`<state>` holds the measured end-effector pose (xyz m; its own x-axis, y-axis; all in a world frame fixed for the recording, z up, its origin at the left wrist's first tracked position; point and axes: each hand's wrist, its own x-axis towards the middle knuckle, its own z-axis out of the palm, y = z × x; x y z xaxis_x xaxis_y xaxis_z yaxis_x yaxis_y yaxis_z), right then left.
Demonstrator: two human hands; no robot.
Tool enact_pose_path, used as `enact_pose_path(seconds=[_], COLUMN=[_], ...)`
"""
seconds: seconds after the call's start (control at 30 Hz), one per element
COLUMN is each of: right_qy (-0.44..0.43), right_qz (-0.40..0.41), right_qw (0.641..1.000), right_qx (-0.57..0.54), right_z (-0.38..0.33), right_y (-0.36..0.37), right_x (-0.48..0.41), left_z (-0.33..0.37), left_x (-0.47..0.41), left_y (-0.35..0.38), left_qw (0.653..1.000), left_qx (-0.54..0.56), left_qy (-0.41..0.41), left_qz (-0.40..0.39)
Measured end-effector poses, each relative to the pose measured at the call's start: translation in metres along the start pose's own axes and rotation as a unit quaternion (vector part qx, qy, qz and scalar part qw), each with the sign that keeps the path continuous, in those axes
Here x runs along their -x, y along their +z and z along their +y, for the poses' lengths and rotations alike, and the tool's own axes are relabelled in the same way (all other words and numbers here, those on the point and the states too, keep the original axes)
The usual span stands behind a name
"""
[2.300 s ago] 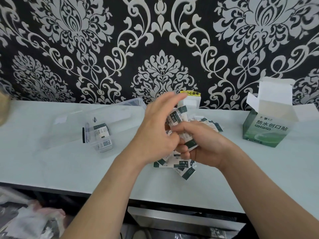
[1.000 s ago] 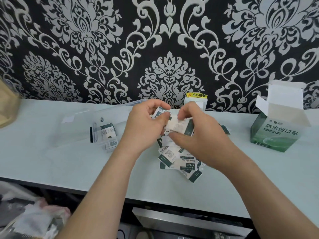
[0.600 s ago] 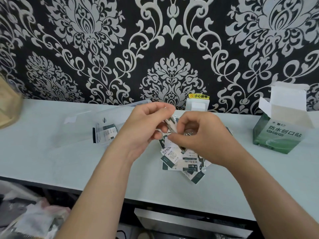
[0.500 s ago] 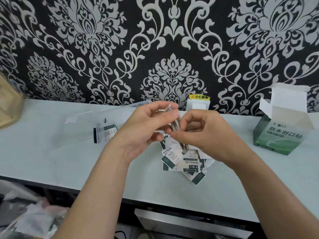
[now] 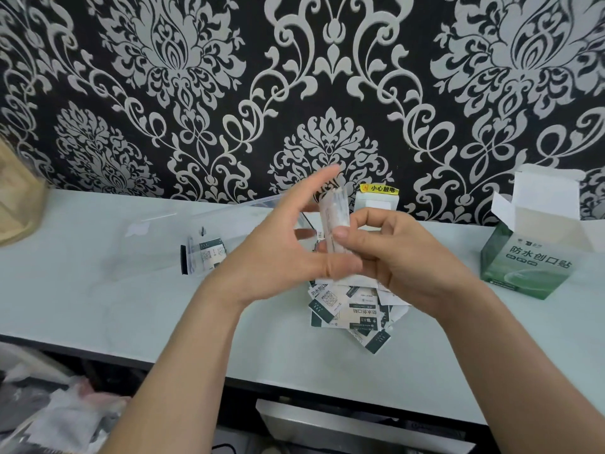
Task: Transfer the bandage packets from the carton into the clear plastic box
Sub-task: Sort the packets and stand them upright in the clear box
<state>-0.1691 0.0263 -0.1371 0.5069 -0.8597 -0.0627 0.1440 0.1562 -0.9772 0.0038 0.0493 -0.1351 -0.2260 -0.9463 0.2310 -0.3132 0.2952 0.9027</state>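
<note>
Green carton (image 5: 527, 267): white print 防水创口贴 on front face. Yellow label (image 5: 379, 189) atop white wall fitting (image 5: 375, 204): 小心触电, beside a warning symbol. Bandage packet (image 5: 361, 314) in loose pile: 防水创口贴; finer print illegible.

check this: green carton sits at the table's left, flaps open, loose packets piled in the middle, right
No: the head view shows the carton at the right of the table, not left. Its flaps are open and packets are piled in the middle.

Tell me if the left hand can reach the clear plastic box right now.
Probably yes: the left hand, fingers straight, is right by the clear plastic box, with nothing between them. The right hand pinches the stack of packets.
</note>
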Motion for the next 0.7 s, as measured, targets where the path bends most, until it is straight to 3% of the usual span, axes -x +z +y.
enact_pose_path(seconds=[0.07, 0.17, 0.33, 0.57, 0.7], right_qy=[0.016, 0.036, 0.057, 0.056, 0.035], right_qz=[-0.014, -0.044, -0.073, -0.06, -0.025], right_qw=[0.999, 0.998, 0.995, 0.996, 0.996], right_qx=[-0.028, -0.018, -0.03, -0.041, 0.077], right_z=[-0.001, 0.0, 0.001, -0.003, -0.024], right_y=[-0.001, -0.001, 0.0, 0.001, 0.015], right_x=[0.0, 0.001, 0.001, -0.008, -0.023], left_z=[0.002, 0.003, 0.002, 0.01, 0.013], left_x=[0.005, 0.01, 0.01, 0.011, 0.013], left_y=[0.004, 0.014, 0.016, 0.005, -0.038], left_qw=[0.996, 0.986, 0.985, 0.982, 0.98], left_qx=[-0.078, -0.158, -0.167, -0.184, -0.15], left_qy=[0.004, 0.016, 0.044, 0.037, 0.02], left_qz=[-0.051, -0.056, 0.003, 0.001, 0.129])
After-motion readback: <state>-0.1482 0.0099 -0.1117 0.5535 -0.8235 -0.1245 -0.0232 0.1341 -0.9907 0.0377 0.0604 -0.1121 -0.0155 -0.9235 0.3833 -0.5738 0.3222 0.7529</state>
